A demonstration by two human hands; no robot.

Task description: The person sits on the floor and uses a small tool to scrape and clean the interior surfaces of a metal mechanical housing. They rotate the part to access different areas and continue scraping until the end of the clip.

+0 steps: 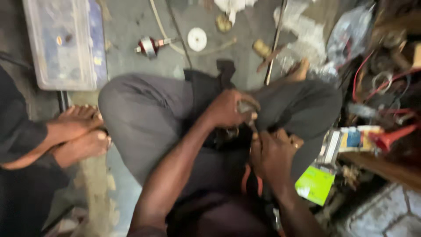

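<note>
A clear plastic box (66,41) lies on the floor far left, a green card (315,184) sits by the right knee, and over the lap the left hand (228,109) clamps a small grey metal part (245,107), blurred, while the right hand (272,154) closes around an orange-handled tool (246,177) just below.

Dim, flat indoor light, brighter on floor at top. Heavy motion blur throughout; clutter at right smeared, dark lap area lacks detail.
</note>
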